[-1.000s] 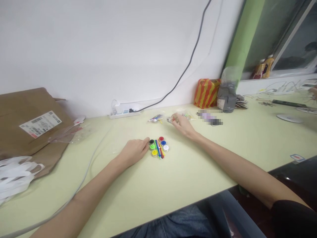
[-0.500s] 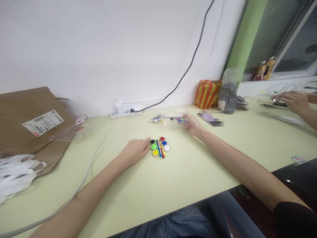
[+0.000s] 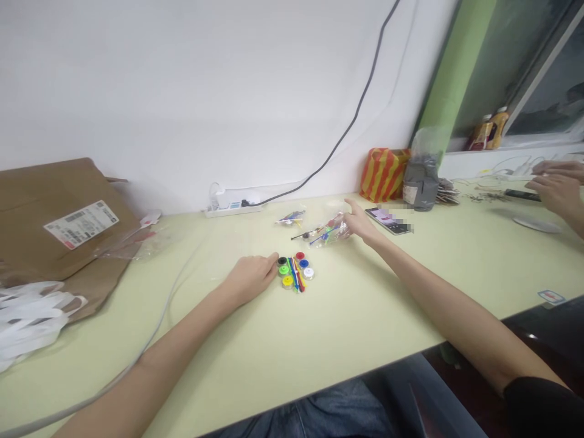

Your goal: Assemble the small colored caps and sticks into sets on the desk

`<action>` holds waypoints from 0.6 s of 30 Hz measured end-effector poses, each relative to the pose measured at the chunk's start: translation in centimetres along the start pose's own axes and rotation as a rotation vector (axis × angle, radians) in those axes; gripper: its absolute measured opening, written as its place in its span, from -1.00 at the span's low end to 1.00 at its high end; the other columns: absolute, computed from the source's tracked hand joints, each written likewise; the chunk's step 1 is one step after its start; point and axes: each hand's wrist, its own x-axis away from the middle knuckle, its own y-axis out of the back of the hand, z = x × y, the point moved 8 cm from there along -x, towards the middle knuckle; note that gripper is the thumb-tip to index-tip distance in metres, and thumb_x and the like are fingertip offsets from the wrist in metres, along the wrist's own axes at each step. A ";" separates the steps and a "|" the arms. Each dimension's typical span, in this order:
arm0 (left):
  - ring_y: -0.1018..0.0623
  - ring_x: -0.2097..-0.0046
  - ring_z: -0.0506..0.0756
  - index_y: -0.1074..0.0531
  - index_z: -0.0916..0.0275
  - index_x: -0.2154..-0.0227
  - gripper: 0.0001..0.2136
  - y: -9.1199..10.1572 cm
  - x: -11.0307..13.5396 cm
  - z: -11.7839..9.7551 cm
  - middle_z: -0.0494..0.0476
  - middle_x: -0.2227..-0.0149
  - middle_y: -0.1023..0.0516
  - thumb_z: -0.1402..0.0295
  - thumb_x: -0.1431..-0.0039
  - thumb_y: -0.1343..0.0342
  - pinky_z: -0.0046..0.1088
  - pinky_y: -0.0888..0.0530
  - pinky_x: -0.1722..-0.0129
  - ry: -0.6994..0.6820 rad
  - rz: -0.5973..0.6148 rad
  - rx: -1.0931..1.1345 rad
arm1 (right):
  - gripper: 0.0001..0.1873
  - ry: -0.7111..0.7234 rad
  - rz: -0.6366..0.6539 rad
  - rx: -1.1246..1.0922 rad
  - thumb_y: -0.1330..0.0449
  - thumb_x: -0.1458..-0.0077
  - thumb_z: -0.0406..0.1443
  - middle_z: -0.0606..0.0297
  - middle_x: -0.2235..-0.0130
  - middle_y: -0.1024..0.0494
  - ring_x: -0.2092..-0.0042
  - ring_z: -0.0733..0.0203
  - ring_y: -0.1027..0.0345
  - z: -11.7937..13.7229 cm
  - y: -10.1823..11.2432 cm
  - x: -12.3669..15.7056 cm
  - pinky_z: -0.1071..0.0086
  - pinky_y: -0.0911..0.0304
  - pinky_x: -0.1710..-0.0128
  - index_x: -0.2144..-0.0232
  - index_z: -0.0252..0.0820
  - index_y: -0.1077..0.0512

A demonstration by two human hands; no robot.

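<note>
Tabletop (image 3: 347,316), pale yellow-green, against white wall (image 3: 182,91).

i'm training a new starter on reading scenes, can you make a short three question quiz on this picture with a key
1. How many round pieces with coloured tops are arranged on the table by the left hand?
2. True or false: the right hand is nearer the phone than the left hand is.
3. The thin coloured pieces beside those round pieces lie:
a) inside the striped bag
b) between two rows of them
c) on top of the brown paper bag

Key: 1. Six; 2. True; 3. b
</note>
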 end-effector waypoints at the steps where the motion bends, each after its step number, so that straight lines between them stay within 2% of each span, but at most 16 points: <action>1: -0.45 0.48 0.14 -0.27 0.15 0.28 -0.75 0.0 0.0 0.0 0.08 0.49 -0.46 0.28 -0.40 0.29 -0.35 -0.01 0.49 -0.003 0.001 -0.001 | -0.39 0.059 -0.019 0.072 -0.10 -0.05 -0.35 0.05 0.13 -0.59 0.25 0.03 -0.50 0.5 0.4 -0.1 0.26 -0.42 0.33 -0.20 -0.18 -0.26; 4: -0.45 0.48 0.13 -0.28 0.16 0.28 -0.75 0.0 0.0 -0.1 0.08 0.49 -0.46 0.29 -0.39 0.28 -0.35 -0.02 0.48 -0.002 0.006 -0.005 | -0.43 0.232 -0.103 0.262 -0.05 -0.07 -0.36 0.08 0.24 -0.60 0.30 0.00 -0.50 2.4 1.4 -0.1 0.19 -0.40 0.26 -0.17 -0.25 -0.30; 6: -0.45 0.48 0.14 -0.29 0.16 0.28 -0.75 0.0 0.0 -0.1 0.09 0.48 -0.47 0.29 -0.39 0.29 -0.35 -0.02 0.48 0.005 0.009 -0.007 | -0.52 0.314 -0.240 0.263 -0.02 -0.08 -0.35 0.14 0.31 -0.58 0.37 0.05 -0.48 3.5 2.7 0.2 0.21 -0.38 0.30 -0.07 -0.24 -0.35; 10: -0.43 0.49 0.13 -0.31 0.16 0.29 -0.74 0.0 -0.1 0.2 0.10 0.48 -0.48 0.28 -0.39 0.27 -0.35 -0.01 0.48 0.049 0.002 -0.029 | -0.75 0.397 -0.553 0.070 0.02 -0.12 -0.32 0.23 0.39 -0.50 0.49 0.18 -0.39 4.8 6.0 1.2 0.34 -0.28 0.50 0.17 -0.18 -0.37; 13: -0.42 0.51 0.11 -0.33 0.16 0.31 -0.76 0.5 -0.1 0.3 0.08 0.51 -0.47 0.29 -0.37 0.23 -0.36 -0.02 0.48 0.102 -0.040 -0.014 | -0.81 0.415 -0.701 -0.135 0.07 -0.14 -0.32 0.33 0.47 -0.39 0.58 0.26 -0.26 4.8 7.6 1.9 0.40 -0.16 0.60 0.22 -0.14 -0.29; 15: -0.42 0.51 0.10 -0.35 0.17 0.29 -0.78 1.6 0.1 0.4 0.05 0.53 -0.45 0.30 -0.36 0.20 -0.38 -0.06 0.47 0.156 -0.130 0.034 | -0.82 0.419 -0.708 -0.262 0.10 -0.17 -0.32 0.35 0.47 -0.37 0.58 0.29 -0.24 4.7 7.5 2.3 0.44 -0.12 0.62 0.22 -0.12 -0.27; 16: -0.42 0.50 0.09 -0.36 0.17 0.28 -0.78 2.2 0.3 0.4 0.03 0.54 -0.45 0.32 -0.35 0.19 -0.38 -0.09 0.46 0.178 -0.193 0.069 | -0.82 0.405 -0.665 -0.311 0.11 -0.18 -0.31 0.34 0.46 -0.39 0.56 0.29 -0.28 4.8 6.8 2.5 0.46 -0.11 0.62 0.22 -0.12 -0.27; 18: -0.43 0.48 0.07 -0.38 0.19 0.26 -0.76 3.6 0.8 0.2 0.03 0.52 -0.46 0.32 -0.36 0.19 -0.40 -0.16 0.42 0.193 -0.322 0.156 | -0.80 0.356 -0.499 -0.370 0.10 -0.22 -0.28 0.25 0.37 -0.49 0.45 0.26 -0.41 5.1 4.4 2.9 0.48 -0.14 0.59 0.22 -0.13 -0.30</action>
